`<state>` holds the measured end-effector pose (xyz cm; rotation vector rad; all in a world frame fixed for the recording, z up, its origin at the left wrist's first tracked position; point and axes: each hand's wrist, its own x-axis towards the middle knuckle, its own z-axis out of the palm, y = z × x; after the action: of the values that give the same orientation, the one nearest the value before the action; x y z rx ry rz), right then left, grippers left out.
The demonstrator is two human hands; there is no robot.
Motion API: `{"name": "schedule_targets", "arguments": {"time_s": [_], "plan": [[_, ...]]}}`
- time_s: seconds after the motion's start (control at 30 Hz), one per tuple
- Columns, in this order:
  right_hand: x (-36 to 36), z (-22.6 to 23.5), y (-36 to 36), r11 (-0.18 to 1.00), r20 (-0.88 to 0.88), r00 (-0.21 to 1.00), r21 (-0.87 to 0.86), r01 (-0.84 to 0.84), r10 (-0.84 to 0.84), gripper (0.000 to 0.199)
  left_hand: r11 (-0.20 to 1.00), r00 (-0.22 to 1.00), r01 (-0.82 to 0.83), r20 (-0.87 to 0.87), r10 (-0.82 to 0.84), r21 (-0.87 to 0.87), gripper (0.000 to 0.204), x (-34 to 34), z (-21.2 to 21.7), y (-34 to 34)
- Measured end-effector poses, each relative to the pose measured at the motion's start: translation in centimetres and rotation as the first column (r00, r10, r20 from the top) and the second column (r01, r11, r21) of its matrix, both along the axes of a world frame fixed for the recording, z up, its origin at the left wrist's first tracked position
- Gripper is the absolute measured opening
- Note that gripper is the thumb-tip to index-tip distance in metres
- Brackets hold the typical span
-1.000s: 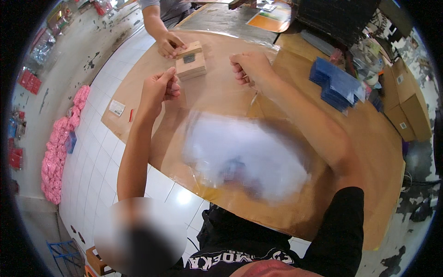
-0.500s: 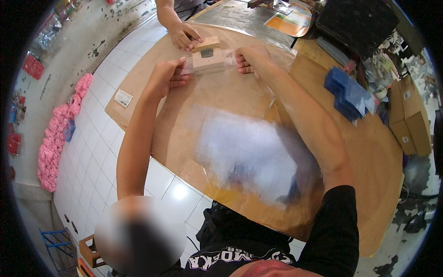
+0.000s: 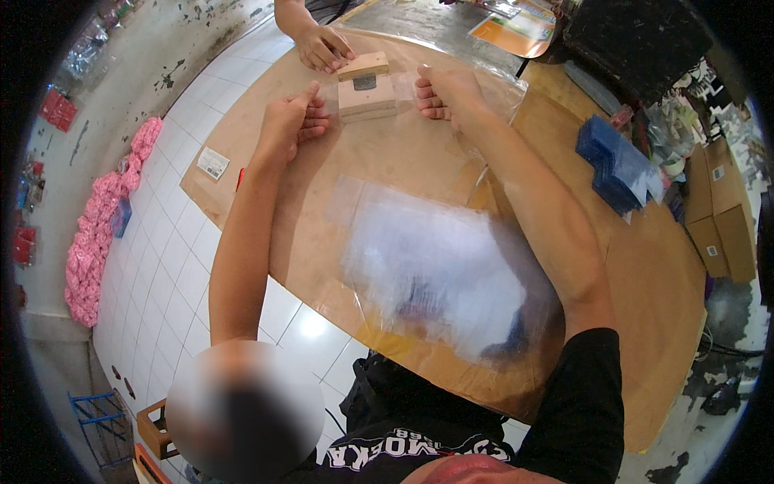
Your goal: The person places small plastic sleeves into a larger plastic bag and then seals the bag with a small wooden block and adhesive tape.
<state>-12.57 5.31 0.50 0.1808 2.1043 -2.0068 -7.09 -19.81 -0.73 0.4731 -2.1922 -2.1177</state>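
Advanced since earlier, left hand and right hand flank the wooden block, curled, pinch unclear.

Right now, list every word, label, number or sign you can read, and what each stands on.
Black shirt: white lettering across the front, not copied here.
White card near the table's left edge: print too small to read.
Brown cardboard, right: white labels, too small to read.
Wooden block: no lettering I can make out.

Pink bundle, cardboard boxes, red packets
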Motion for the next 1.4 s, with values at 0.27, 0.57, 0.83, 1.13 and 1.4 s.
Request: {"name": "schedule_targets", "arguments": {"time_s": [0.27,0.57,0.83,1.13,1.4], "plan": [[0.3,0.2,0.7,0.998,-0.007,0.999,-0.035,-0.046,0.046,0.021,1.000,1.000,-0.003,-0.023,0.004,0.031,0.033,0.4,0.1,-0.5],[-0.3,-0.7,0.8,0.998,-0.038,0.998,-0.040,-0.053,0.052,0.016,0.999,0.998,0.012,-0.064,-0.009,0.049,0.023,0.3,-0.4,-0.5],[-0.4,-0.8,0.8,0.998,-0.043,0.998,-0.028,-0.052,0.051,0.015,0.997,0.997,-0.007,-0.076,0.012,0.071,0.019,0.5,-0.3,-0.3],[-0.2,-0.6,0.5,0.999,-0.039,0.999,-0.022,-0.028,0.027,0.015,0.998,0.996,-0.020,-0.084,0.025,0.060,0.025,0.2,-0.6,-0.5],[-0.1,-0.2,0.6,0.998,-0.016,1.000,-0.067,-0.017,0.016,0.018,0.996,0.995,-0.044,-0.083,0.050,0.077,0.031,0.3,-0.3,-0.4]]}}
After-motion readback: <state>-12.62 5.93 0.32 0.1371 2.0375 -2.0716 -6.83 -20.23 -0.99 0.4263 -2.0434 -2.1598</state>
